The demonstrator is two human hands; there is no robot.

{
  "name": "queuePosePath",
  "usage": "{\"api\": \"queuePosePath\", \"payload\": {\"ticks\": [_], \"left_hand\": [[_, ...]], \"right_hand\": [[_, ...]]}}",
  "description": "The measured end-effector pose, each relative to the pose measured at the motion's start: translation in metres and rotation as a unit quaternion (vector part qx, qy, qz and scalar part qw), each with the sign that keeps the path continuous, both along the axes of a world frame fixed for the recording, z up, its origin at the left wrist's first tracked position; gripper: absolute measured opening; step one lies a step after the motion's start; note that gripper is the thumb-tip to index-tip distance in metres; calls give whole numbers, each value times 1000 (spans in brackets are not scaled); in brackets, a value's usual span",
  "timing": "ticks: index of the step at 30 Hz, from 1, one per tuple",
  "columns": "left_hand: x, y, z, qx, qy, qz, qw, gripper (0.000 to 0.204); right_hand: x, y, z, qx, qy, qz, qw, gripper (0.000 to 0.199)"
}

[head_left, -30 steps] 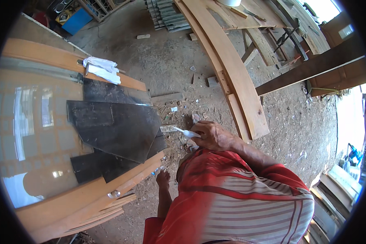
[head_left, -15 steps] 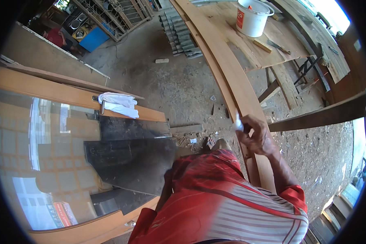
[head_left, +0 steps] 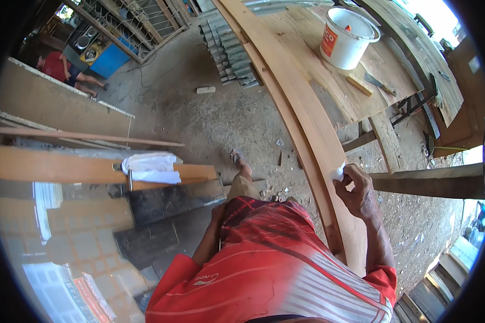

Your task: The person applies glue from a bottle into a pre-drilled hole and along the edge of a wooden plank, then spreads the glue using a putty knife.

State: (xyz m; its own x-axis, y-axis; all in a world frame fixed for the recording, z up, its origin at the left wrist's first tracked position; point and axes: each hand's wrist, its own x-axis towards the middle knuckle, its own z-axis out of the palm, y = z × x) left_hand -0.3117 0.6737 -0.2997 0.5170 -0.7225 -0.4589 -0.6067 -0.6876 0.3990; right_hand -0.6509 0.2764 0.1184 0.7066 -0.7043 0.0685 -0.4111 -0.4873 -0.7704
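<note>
Just above the right hand (head_left: 357, 189), a small white object (head_left: 337, 173) in its fingers.

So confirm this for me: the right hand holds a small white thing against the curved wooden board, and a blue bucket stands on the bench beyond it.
Not quite: the bucket is white, not blue, as the head view shows. The right hand does hold a small white thing at the curved wooden board.

Right hand (head_left: 355, 189) over the curved wooden plank (head_left: 307, 124); open plank ahead, white bucket (head_left: 346, 39) apparently well beyond.
</note>
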Motion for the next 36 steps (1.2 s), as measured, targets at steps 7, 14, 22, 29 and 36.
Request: {"api": "queuePosePath", "payload": {"ticks": [7,14,22,29,36], "left_hand": [[128,-55,-61,0,1,-5,1000,34],[293,-124,10,-193,197,242,930,29],[398,-218,78,-279,329,512,742,46],[418,-282,35,-194,451,430,758,47],[481,-387,56,-140,455,371,797,50]], "right_hand": [[113,-72,-15,-107,31,-40,993,17],[265,-172,-49,-105,9,-180,978,22],[323,-267,-89,-127,-37,-294,947,22],[347,-346,-128,-129,0,-305,944,25],[374,-404,-165,-60,45,-347,935,29]]}}
